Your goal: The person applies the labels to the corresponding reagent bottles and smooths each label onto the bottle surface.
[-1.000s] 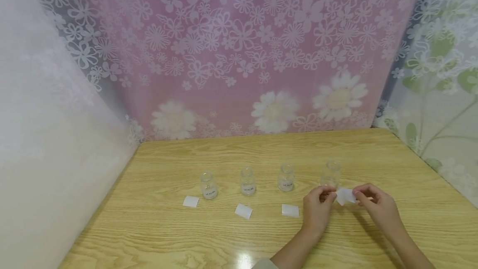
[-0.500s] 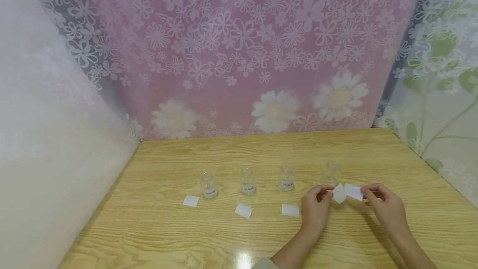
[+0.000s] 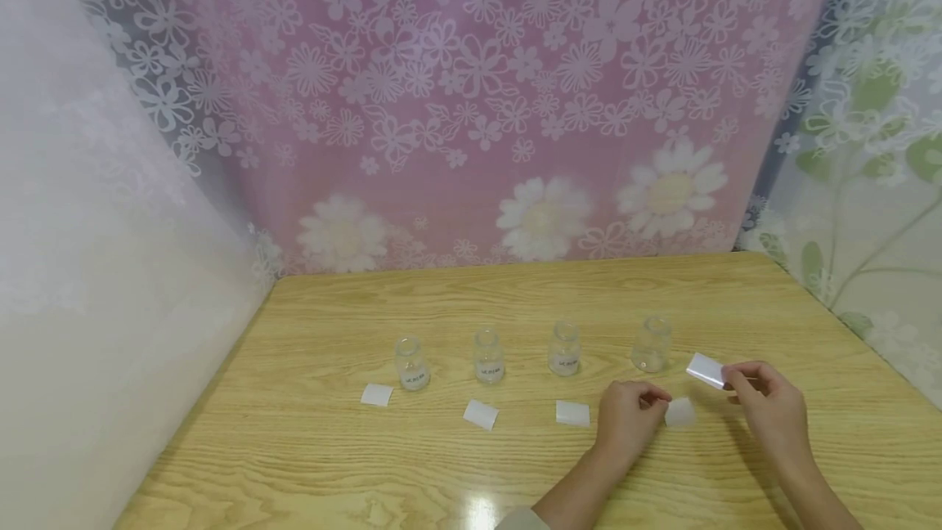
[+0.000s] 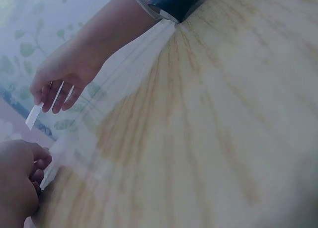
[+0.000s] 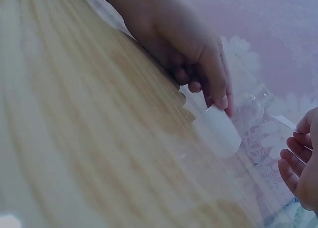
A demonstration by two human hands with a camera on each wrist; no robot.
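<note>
My left hand is low over the table and pinches a corner of a piece of white backing paper. In the right wrist view that paper hangs from the thumb and finger, close to the wood. Farther right, my right hand pinches the edge of a glossy white label, held up off the table with its far end pointing left. The left wrist view shows the label nearly edge-on. Just behind the hands stands the rightmost glass jar, upright and clear, apart from both.
To the left stand three more glass jars, each bearing a white label with dark writing. Three white paper pieces lie before them on the wooden table. Flowered curtains enclose the back and sides.
The label and backing paper have come apart. My right hand has moved slightly right with the label; my left hand has lowered toward the table with the paper, uncovering the rightmost jar's base.
</note>
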